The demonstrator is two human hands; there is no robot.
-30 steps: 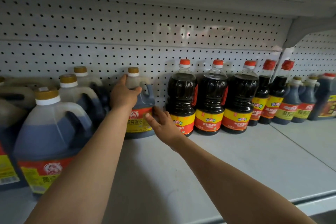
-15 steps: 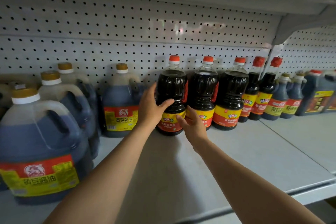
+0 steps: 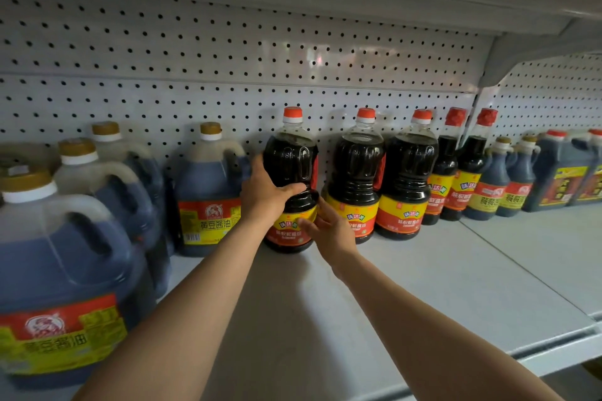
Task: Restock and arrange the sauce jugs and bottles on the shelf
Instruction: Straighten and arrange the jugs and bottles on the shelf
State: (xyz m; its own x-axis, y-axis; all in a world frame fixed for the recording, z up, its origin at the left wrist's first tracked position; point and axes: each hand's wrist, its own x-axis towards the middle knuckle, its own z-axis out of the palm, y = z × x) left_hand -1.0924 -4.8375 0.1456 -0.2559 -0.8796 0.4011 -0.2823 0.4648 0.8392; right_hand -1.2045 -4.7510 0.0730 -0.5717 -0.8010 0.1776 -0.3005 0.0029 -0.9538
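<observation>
Since half a second ago the bottle has come left, opening a gap from the next bottle, and now stands on the shelf near the jug. The left hand grips its waist, thumb across the front. The right hand pinches its label's right edge.
</observation>
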